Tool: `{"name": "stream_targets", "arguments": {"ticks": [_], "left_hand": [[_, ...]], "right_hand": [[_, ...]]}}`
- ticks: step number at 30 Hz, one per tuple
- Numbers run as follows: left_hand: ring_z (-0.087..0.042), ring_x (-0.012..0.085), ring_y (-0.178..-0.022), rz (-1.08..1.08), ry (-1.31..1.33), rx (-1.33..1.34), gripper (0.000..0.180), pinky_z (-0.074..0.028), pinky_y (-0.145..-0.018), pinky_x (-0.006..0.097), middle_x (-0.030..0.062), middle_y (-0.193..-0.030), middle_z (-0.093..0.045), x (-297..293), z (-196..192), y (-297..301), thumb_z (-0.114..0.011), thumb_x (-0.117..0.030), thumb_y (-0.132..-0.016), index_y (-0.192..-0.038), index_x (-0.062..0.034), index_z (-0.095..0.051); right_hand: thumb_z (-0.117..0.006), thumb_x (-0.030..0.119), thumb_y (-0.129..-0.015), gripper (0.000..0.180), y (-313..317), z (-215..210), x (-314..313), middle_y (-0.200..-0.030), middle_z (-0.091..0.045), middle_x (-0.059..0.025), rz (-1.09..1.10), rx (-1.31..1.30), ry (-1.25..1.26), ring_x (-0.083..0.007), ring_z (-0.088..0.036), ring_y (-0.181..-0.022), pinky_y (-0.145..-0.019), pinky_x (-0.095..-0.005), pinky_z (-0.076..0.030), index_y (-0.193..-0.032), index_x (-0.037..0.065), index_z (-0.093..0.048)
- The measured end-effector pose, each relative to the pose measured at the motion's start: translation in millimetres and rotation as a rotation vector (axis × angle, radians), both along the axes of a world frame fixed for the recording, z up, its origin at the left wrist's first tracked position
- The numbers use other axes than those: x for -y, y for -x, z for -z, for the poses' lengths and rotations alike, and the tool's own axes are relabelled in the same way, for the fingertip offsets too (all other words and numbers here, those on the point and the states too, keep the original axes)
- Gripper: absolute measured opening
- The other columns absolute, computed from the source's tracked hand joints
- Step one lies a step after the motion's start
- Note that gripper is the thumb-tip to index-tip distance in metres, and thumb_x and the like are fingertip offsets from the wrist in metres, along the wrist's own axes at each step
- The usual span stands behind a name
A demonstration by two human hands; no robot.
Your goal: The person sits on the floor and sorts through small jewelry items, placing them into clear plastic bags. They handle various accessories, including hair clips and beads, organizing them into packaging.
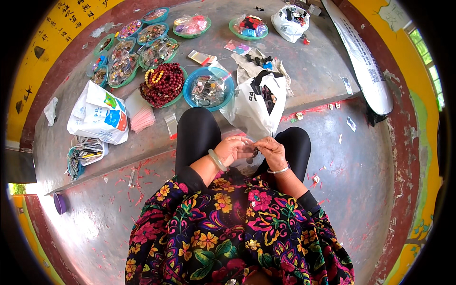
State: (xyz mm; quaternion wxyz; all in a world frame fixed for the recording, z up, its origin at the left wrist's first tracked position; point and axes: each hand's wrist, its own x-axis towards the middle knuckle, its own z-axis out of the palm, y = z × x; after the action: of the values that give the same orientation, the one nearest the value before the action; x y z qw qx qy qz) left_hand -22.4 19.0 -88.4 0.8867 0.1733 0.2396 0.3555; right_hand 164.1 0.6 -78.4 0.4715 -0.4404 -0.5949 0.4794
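Both hands meet above my lap, between my knees. My left hand point(233, 149), with a pale bangle at the wrist, is turned palm up. Its fingers reach toward the right hand and curl about something too small to name. My right hand point(272, 153), wearing a silver bracelet, pinches a small dark piece whose kind I cannot make out. Just beyond the hands, a white plastic bag point(249, 107) stands with dark items in its mouth. A blue basin point(189, 100) holding small bagged items is beyond my left knee.
A raised grey ledge point(313, 71) bears several basins, including one of dark red bead strings point(164, 85). To the left are a white shopping bag point(88, 111) and a tub of pens point(90, 149). A long white board point(363, 61) lies right. Red scraps litter the floor point(351, 190).
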Motion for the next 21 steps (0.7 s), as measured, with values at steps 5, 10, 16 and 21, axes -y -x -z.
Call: {"name": "stream_targets", "arguments": {"ticks": [5, 10, 16, 21], "left_hand": [[-0.060, 0.0181, -0.085, -0.014, 0.014, -0.056, 0.022, -0.051, -0.077, 0.032, 0.0112, -0.094, -0.060, 0, -8, -2, -0.051, -0.013, -0.086, -0.100, 0.0028, -0.056], [-0.060, 0.0155, -0.082, -0.031, -0.025, -0.206, 0.020, -0.052, -0.072, 0.030, 0.0090, -0.091, -0.061, 3, 1, -6, -0.055, -0.014, -0.085, -0.097, 0.0022, -0.057], [-0.060, 0.0151, -0.082, -0.069, -0.109, -0.285, 0.019, -0.052, -0.072, 0.028, 0.0087, -0.091, -0.060, 3, 5, -8, -0.051, -0.011, -0.086, -0.097, 0.0029, -0.057], [-0.060, 0.0152, -0.083, -0.144, -0.195, -0.378, 0.019, -0.052, -0.072, 0.028, 0.0097, -0.092, -0.060, 1, 9, -8, -0.050, -0.011, -0.087, -0.098, 0.0032, -0.056]], "right_hand": [[-0.056, -0.008, -0.075, 0.018, 0, 2, 0, -0.076, -0.058, -0.0037, -0.001, 0.008, -0.027, -0.0123, -0.055, -0.073, -0.067, -0.0223, -0.044, -0.083, 0.004, -0.067], [-0.054, -0.009, -0.075, 0.019, 2, 4, 0, -0.077, -0.058, -0.0041, -0.015, -0.009, -0.026, -0.0123, -0.055, -0.073, -0.068, -0.0224, -0.044, -0.082, 0.004, -0.067], [-0.052, -0.008, -0.074, 0.021, -1, 5, -1, -0.083, -0.059, -0.0043, -0.026, -0.048, 0.092, -0.0106, -0.054, -0.073, -0.068, -0.0218, -0.043, -0.089, 0.002, -0.064], [-0.060, 0.003, -0.076, 0.014, 0, -5, -2, -0.080, -0.058, -0.0002, 0.086, -0.211, 0.356, -0.0059, -0.049, -0.072, -0.063, -0.0192, -0.039, -0.090, 0.000, -0.062]]}}
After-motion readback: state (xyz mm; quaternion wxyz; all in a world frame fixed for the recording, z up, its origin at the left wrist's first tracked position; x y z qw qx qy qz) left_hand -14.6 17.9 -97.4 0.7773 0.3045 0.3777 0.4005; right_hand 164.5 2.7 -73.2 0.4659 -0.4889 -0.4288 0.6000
